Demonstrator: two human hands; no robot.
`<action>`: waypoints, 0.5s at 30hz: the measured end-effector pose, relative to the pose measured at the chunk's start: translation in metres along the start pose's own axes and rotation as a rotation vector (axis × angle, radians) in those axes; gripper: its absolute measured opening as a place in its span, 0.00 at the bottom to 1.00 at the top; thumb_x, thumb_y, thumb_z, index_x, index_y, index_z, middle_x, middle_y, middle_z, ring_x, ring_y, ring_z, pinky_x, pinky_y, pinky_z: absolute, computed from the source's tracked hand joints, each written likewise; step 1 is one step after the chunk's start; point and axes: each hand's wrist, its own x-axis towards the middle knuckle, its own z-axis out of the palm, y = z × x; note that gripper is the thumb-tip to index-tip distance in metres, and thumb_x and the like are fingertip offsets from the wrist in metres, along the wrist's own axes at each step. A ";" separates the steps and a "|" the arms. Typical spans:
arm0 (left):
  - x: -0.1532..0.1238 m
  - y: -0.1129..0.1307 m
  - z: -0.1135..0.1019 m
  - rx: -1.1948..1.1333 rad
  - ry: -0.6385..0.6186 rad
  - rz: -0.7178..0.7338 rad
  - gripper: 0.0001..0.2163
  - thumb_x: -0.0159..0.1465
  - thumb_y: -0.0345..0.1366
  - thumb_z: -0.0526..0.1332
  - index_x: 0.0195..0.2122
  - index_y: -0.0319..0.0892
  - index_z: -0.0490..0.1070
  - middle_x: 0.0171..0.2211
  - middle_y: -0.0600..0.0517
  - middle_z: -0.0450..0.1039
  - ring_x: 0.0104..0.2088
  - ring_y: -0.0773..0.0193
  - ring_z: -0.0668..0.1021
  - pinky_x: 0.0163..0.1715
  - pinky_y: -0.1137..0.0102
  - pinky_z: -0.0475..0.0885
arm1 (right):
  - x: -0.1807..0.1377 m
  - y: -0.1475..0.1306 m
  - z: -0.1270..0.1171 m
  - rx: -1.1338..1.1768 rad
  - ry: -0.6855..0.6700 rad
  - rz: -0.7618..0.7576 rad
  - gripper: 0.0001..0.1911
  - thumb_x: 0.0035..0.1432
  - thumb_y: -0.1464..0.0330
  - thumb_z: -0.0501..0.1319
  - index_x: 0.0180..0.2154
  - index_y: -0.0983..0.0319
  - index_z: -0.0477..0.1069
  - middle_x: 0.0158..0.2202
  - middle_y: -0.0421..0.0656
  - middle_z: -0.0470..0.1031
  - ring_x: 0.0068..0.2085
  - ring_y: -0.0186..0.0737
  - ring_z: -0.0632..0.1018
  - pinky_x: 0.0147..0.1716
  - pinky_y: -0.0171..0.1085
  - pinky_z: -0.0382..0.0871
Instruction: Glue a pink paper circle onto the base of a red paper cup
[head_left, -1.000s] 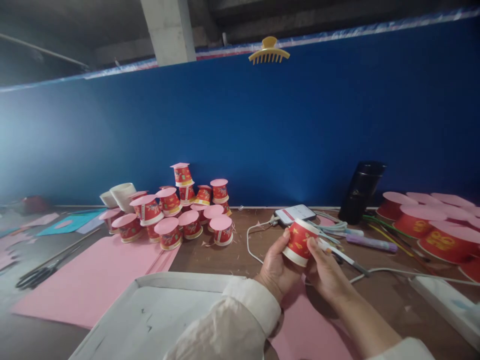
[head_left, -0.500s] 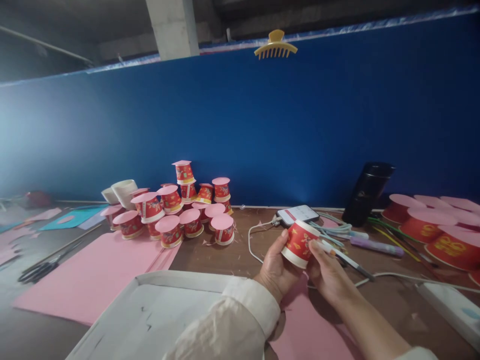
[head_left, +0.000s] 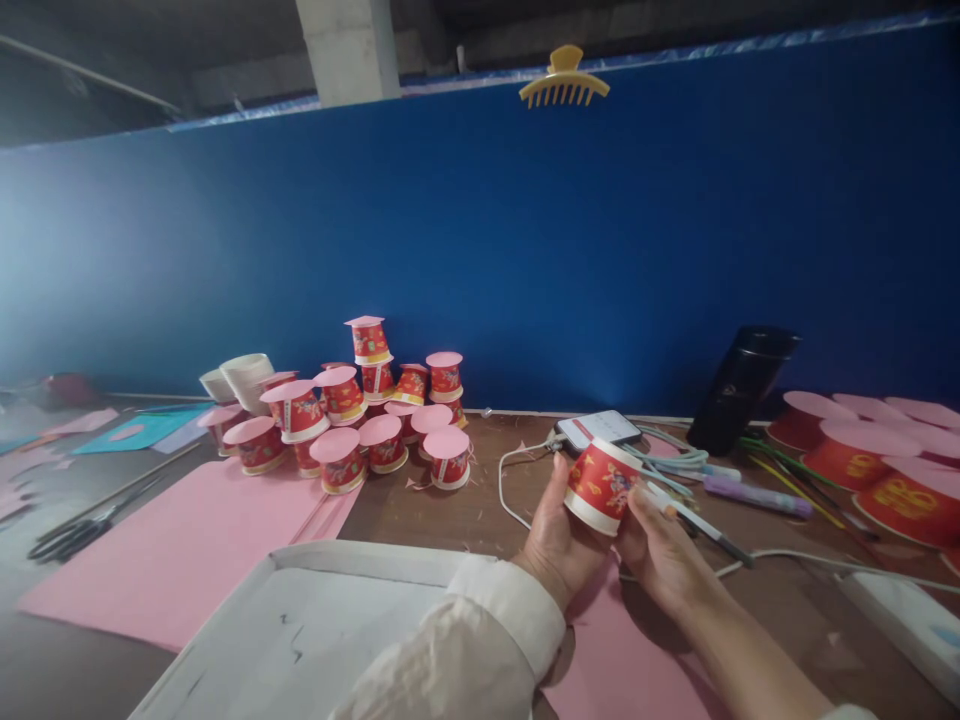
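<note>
A red paper cup (head_left: 602,487) with a printed pattern and white bands is held upside down above the table. My left hand (head_left: 559,540) cradles it from the left and below, thumb along its side. On its right side, the fingers of my right hand (head_left: 652,540) press against the cup. Pink paper (head_left: 622,650) lies under my hands. To the left stand several red paper cups (head_left: 341,465) turned upside down, with pink paper discs on their bases; some are stacked on others.
A white tray (head_left: 360,580) lies in front, beside pink sheets (head_left: 172,555) and scissors (head_left: 82,535). Behind the cup is a phone (head_left: 598,430) on a cable. A black bottle (head_left: 739,390), a purple marker (head_left: 757,495), larger red containers (head_left: 911,500) and a power strip (head_left: 896,620) are at right.
My left thumb is more upright along the cup's side, and my right fingers have shifted slightly right. The cup stays between both hands. The view has moved slightly.
</note>
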 end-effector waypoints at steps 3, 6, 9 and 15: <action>0.000 0.000 0.001 -0.001 0.002 0.016 0.29 0.71 0.57 0.57 0.53 0.32 0.79 0.46 0.39 0.83 0.49 0.51 0.83 0.56 0.62 0.73 | 0.000 -0.002 0.000 -0.018 0.004 0.001 0.35 0.51 0.53 0.76 0.60 0.51 0.74 0.54 0.46 0.83 0.55 0.55 0.82 0.53 0.50 0.79; -0.001 0.001 0.002 -0.019 0.031 0.040 0.30 0.72 0.57 0.55 0.51 0.32 0.79 0.44 0.40 0.84 0.44 0.54 0.84 0.54 0.63 0.75 | -0.002 -0.005 0.004 -0.027 -0.020 0.035 0.38 0.52 0.52 0.75 0.62 0.51 0.72 0.55 0.47 0.82 0.56 0.56 0.81 0.54 0.51 0.78; -0.002 0.002 0.002 -0.045 0.052 0.053 0.31 0.71 0.58 0.55 0.50 0.32 0.80 0.44 0.40 0.83 0.41 0.57 0.84 0.51 0.66 0.76 | -0.003 -0.007 0.006 -0.036 -0.040 0.051 0.38 0.52 0.52 0.75 0.63 0.51 0.71 0.55 0.47 0.82 0.57 0.56 0.81 0.55 0.51 0.77; 0.000 0.002 0.002 -0.021 0.030 0.085 0.31 0.68 0.61 0.58 0.49 0.33 0.80 0.46 0.40 0.83 0.44 0.56 0.84 0.51 0.66 0.77 | -0.001 -0.005 0.007 -0.021 -0.016 0.006 0.34 0.50 0.56 0.77 0.58 0.50 0.75 0.52 0.43 0.83 0.56 0.51 0.81 0.54 0.46 0.78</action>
